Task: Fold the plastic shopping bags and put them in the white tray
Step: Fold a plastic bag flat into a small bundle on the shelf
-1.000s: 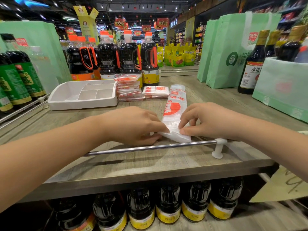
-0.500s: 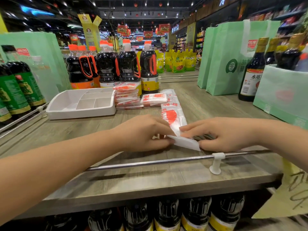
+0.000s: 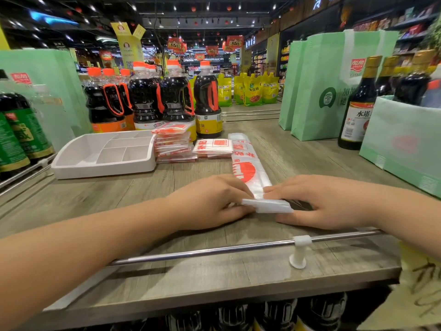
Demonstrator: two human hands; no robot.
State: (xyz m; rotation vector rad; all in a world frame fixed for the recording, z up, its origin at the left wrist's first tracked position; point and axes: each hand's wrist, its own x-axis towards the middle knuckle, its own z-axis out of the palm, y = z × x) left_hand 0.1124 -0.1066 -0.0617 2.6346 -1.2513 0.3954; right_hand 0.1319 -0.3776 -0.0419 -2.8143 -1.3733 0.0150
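Pinching the bag (image 3: 248,168) at its folded near end with left hand (image 3: 214,201) and right hand (image 3: 317,201). Stacked folded bags (image 3: 174,144) between it and the white tray (image 3: 102,168).

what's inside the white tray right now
Nothing shows in the white tray: its dividers and visible compartments are bare. The near wall hides a strip of its floor. The folded bags sit beside it.

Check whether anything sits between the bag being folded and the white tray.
Nothing visible does: bare shelf lies between the plastic bag and the white tray; the folded-bag stack sits beside the tray's right wall.
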